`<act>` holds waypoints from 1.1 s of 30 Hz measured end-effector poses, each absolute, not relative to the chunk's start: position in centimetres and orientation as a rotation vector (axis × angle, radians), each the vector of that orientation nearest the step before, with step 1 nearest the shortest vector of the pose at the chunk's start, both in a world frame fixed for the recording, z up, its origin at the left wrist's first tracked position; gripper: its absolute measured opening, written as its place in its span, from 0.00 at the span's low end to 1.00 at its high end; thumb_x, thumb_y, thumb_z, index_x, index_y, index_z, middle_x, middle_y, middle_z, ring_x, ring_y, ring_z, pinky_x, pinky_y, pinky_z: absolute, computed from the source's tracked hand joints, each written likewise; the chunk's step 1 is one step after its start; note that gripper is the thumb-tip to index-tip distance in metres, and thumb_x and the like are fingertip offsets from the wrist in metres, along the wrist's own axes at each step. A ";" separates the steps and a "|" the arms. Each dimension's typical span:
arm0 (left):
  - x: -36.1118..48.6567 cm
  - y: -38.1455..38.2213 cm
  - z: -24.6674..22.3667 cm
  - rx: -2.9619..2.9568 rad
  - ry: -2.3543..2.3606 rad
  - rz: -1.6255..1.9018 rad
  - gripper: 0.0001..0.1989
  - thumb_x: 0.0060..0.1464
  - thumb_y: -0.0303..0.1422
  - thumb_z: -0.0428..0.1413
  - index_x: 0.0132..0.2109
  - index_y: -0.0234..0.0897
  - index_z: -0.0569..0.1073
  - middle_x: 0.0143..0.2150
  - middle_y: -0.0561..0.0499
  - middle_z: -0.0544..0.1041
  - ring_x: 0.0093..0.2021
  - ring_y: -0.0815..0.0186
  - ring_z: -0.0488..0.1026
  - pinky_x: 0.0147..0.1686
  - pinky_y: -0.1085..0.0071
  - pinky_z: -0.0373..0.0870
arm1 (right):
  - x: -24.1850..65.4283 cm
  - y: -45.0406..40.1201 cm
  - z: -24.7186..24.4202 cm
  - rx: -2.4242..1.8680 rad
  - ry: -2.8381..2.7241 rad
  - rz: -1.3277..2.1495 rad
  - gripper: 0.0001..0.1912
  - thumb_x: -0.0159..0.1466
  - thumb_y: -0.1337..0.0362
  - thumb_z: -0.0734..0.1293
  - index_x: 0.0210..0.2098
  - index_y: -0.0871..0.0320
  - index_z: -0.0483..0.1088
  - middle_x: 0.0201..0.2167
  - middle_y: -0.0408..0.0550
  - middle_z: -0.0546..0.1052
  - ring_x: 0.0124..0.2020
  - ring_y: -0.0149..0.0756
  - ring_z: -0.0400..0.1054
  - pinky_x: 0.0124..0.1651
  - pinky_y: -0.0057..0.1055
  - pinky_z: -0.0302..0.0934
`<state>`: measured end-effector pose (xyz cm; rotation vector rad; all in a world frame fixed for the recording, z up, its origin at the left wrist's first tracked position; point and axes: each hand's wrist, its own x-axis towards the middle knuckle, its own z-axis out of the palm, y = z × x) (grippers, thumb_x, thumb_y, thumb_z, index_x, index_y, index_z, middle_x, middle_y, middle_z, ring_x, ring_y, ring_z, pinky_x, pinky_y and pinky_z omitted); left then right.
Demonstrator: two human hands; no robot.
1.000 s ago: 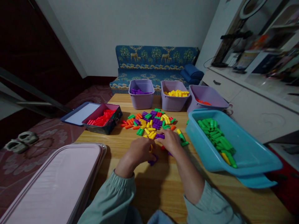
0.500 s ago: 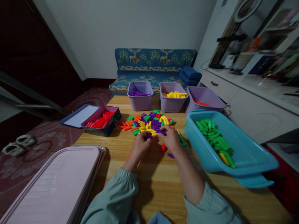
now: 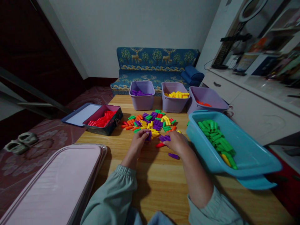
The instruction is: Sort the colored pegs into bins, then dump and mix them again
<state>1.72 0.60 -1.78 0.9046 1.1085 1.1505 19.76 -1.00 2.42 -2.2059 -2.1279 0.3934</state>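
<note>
A loose pile of small, bullet-shaped plastic pieces in several colours (image 3: 157,125) covers the middle of the table. At its near edge my left hand (image 3: 137,142) pinches a purple piece (image 3: 148,136) between thumb and fingers. My right hand (image 3: 177,142), a short way to the right, has its fingers closed on purple pieces (image 3: 164,138); their exact number I cannot make out. Just below those fingertips lies a red piece (image 3: 160,145). A single purple piece (image 3: 173,156) rests on the bare wood under my right wrist.
Behind the pile stand lilac bins of purple (image 3: 142,101), yellow (image 3: 174,104) and orange-red pieces (image 3: 206,93). A blue tub (image 3: 255,147) with green pieces flanks my right arm. An open tin (image 3: 99,128) of red pieces and a pink lid (image 3: 58,178) lie left.
My hands have moved apart: the right one has shifted right and slightly nearer, carrying purple pieces. My left hand stays near the pile's edge. The view has shifted slightly.
</note>
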 end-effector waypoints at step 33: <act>1.3 0.9 -1.3 0.849 1.107 1.312 0.22 0.38 0.43 0.69 0.37 0.32 0.78 0.22 0.56 0.69 0.18 0.78 0.58 0.16 0.80 0.51 | 16.1 -0.4 -0.2 -1.549 -1.691 0.859 0.08 0.57 0.62 0.68 0.33 0.60 0.75 0.27 0.44 0.76 0.31 0.33 0.68 0.36 0.29 0.60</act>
